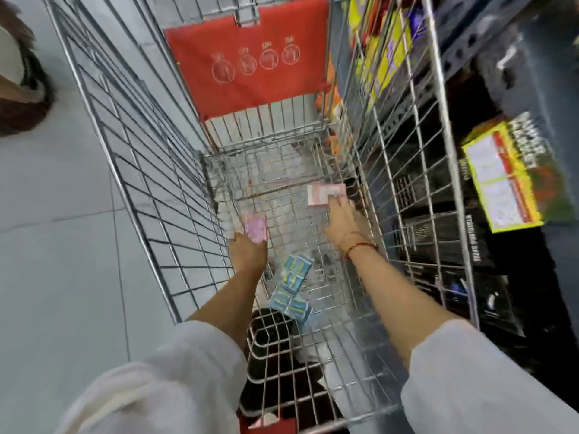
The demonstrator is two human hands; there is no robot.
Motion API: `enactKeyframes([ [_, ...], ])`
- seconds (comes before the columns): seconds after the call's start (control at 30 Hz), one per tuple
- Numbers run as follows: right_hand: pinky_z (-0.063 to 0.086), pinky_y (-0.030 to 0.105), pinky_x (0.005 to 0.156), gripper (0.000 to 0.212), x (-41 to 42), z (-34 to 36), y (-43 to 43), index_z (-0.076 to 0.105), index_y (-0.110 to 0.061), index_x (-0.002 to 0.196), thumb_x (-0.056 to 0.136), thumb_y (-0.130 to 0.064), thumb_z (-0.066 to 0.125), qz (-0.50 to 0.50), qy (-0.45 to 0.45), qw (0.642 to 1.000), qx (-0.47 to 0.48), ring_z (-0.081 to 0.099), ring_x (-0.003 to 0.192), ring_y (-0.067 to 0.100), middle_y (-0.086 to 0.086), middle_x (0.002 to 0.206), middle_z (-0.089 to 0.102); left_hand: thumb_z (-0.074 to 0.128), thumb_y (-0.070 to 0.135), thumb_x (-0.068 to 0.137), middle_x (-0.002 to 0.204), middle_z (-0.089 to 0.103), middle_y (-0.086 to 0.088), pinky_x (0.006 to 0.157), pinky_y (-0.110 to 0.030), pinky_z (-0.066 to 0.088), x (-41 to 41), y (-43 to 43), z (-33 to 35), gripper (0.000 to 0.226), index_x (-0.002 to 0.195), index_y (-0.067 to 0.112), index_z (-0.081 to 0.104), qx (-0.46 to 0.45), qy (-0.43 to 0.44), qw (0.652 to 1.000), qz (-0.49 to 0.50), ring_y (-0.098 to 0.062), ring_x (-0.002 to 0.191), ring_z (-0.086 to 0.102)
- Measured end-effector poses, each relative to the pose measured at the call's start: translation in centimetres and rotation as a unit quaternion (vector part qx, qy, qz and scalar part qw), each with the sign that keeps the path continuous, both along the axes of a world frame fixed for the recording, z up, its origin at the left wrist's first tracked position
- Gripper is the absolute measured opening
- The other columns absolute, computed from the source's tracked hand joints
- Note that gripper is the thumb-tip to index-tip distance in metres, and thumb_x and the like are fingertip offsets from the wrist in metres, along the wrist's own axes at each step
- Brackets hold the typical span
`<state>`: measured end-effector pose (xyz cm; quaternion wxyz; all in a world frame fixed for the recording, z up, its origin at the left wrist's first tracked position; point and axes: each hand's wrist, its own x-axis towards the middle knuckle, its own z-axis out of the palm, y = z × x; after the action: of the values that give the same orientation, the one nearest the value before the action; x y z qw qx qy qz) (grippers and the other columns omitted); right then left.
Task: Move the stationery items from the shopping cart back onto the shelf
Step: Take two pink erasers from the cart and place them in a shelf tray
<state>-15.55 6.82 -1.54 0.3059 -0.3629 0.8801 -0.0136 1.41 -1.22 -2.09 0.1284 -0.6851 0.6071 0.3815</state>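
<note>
Fingers of my left hand (247, 250) are down on a small pink packet (256, 228) at the left side of the cart floor; looks like they curl round its near edge, but blur is heavy and I can't tell if the grip is closed. Right hand (340, 219) reaches farther in, fingertips (334, 202) touching the near edge of a flat pink-and-white box (326, 195) lying by the cart's right wall. Fingers look spread, resting on it; can't tell whether they have hold of it. Thin red thread bracelet (360, 245) on my right wrist, white sleeves (470, 380) pushed up both forearms.

Betw. my arms, nearer to me, two blue-and-green printed packs (293, 281) lie on the wire floor, one just beyond the other, touching or nearly so.

All of it sits in the silver wire shopping cart (150, 170), w/ a red fabric flap (247, 57) hanging at its far end. Grey tiled floor (56, 245) on the left. On the right, just beside the cart, a dark metal shelf (513, 51) holds a yellow-and-red printed box (501, 177) and, farther off, more yellow and purple packs (391, 51) seen through the cart's wire.
</note>
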Motion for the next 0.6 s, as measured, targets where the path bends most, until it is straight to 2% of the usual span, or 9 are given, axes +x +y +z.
enactKeyframes([
  [0.13, 0.026, 0.047, 0.113, 0.086, -1.5, -1.3, -1.5, 0.018, -0.011, 0.146, 0.078, -0.016, 0.071, 0.038, -0.013, 0.999, 0.009, 0.019, 0.142, 0.032, 0.017, 0.154, 0.018, 0.065, 0.034, 0.082, 0.124, 0.050, -0.029, 0.093, -0.047, 0.049, -0.4, 0.3, -1.4, 0.061, 0.120, -0.011, 0.048, 0.000, 0.003, 1.000, 0.022, -0.042, 0.107, 0.054],
  [0.23, 0.016, 0.047, 0.117, 0.093, -1.7, -2.5, -2.1, 0.012, -0.016, 0.148, 0.077, -0.021, 0.073, 0.063, -0.012, 0.997, 0.038, 0.011, 0.145, 0.032, 0.018, 0.156, 0.010, 0.068, 0.034, 0.080, 0.124, 0.049, -0.026, 0.089, -0.048, 0.051, -0.7, 0.2, -1.6, 0.061, 0.119, -0.009, 0.048, -0.001, 0.001, 0.999, 0.033, -0.041, 0.103, 0.056],
  [0.3, 0.021, 0.046, 0.115, 0.089, -1.6, -3.0, -2.2, 0.017, -0.015, 0.146, 0.077, -0.022, 0.073, 0.080, 0.026, 0.996, 0.040, 0.018, 0.142, 0.032, 0.019, 0.154, 0.017, 0.070, 0.031, 0.079, 0.125, 0.047, -0.025, 0.091, -0.046, 0.050, -0.8, 0.1, -1.7, 0.062, 0.121, -0.008, 0.046, -0.002, 0.003, 0.999, 0.046, -0.040, 0.106, 0.055],
  [0.4, 0.037, 0.042, 0.102, 0.075, -1.3, -3.6, -2.0, 0.031, -0.013, 0.138, 0.077, -0.024, 0.072, 0.065, 0.089, 0.994, 0.027, 0.037, 0.127, 0.031, 0.017, 0.141, 0.039, 0.075, 0.033, 0.074, 0.121, 0.052, -0.023, 0.091, -0.045, 0.047, -0.8, 0.1, -1.8, 0.068, 0.121, -0.004, 0.043, 0.002, 0.009, 0.999, 0.051, -0.040, 0.109, 0.054],
  [0.5, 0.041, 0.039, 0.097, 0.067, -1.3, -3.3, -1.1, 0.039, -0.009, 0.131, 0.077, -0.029, 0.072, 0.037, 0.086, 0.995, 0.041, 0.043, 0.119, 0.028, 0.015, 0.131, 0.048, 0.074, 0.030, 0.075, 0.105, 0.064, -0.017, 0.077, -0.038, 0.054, -0.8, 0.3, -1.6, 0.053, 0.109, -0.002, 0.052, 0.026, 0.050, 0.996, 0.074, -0.032, 0.088, 0.061],
  [0.6, 0.047, 0.038, 0.093, 0.065, -0.4, -2.0, -0.1, 0.042, -0.003, 0.127, 0.078, -0.035, 0.070, -0.020, 0.009, 0.999, 0.046, 0.047, 0.116, 0.029, 0.017, 0.126, 0.050, 0.070, 0.022, 0.079, 0.091, 0.063, -0.016, 0.061, -0.031, 0.052, -0.9, 0.5, -1.0, 0.031, 0.092, -0.005, 0.059, 0.071, 0.100, 0.985, 0.120, -0.023, 0.067, 0.057],
])
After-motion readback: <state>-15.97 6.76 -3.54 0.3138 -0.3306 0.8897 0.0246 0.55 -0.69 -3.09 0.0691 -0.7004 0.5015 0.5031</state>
